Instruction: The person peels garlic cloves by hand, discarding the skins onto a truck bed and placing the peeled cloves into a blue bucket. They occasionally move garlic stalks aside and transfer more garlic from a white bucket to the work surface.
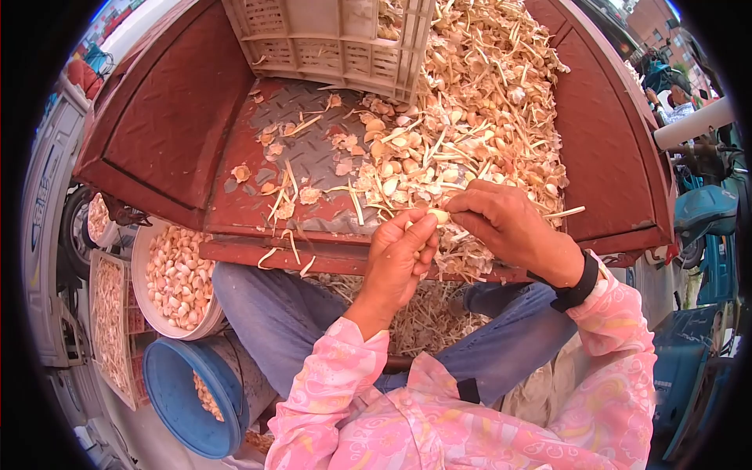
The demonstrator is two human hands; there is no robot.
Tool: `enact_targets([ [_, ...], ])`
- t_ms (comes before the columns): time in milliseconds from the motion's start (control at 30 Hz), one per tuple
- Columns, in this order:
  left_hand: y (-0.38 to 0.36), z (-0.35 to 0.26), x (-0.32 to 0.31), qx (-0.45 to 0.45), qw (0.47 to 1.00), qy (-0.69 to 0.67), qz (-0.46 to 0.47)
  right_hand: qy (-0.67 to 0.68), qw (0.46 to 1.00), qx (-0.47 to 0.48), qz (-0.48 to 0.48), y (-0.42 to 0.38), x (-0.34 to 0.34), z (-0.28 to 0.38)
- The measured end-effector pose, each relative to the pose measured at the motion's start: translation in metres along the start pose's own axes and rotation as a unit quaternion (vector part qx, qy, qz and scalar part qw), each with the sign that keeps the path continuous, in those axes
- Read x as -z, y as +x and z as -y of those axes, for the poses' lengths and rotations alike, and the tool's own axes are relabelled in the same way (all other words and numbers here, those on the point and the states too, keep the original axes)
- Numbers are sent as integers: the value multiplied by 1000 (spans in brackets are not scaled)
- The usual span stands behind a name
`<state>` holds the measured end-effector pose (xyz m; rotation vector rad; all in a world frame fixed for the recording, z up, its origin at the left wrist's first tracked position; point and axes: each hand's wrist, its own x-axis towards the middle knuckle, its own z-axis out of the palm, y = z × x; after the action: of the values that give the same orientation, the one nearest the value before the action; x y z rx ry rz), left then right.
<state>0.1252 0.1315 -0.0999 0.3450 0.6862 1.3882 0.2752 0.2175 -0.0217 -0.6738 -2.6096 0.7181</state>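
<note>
Between my two hands, at the front edge of the red truck bed [274, 223], is a pale garlic clove [439, 215]. My left hand [398, 254] is closed, pinching the clove between thumb and forefinger, and a bit of another pale piece shows among its fingers. The fingertips of my right hand [505, 223] are pressed together at the clove's other side. Just beyond my hands lies a heap of garlic cloves, papery skins and dry stalks [486, 102].
A plastic crate [329, 39] stands on the bed at the back. At lower left are a white bucket of cloves [139, 270], a blue bucket [168, 392] and a crate of garlic [110, 321]. A parked scooter [697, 211] is at right.
</note>
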Motion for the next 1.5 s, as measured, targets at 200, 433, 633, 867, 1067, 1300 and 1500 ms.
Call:
enact_targets([
  [200, -4, 6, -5, -6, 999, 49, -10, -51, 999, -5, 13, -7, 3, 7],
  [433, -18, 18, -15, -147, 945, 290, -16, 207, 932, -290, 62, -20, 5, 15],
  [633, -35, 16, -21, -99, 982, 120, 104, -119, 988, -97, -36, -22, 4, -39],
  [867, -19, 0, -15, 87, 990, -107, 25, -276, 947, -121, 112, 27, 2, -101],
  [1067, -6, 10, 12, 100, 986, -132, -11, -176, 968, -170, 62, 34, 9, -89],
  [1300, 9, 12, 0, 163, 960, -229, 5, -45, 992, -54, 106, 27, 13, -35],
  [1500, 3, 12, 17, 155, 958, -239, 1, -224, 959, -20, 173, 31, -4, -86],
])
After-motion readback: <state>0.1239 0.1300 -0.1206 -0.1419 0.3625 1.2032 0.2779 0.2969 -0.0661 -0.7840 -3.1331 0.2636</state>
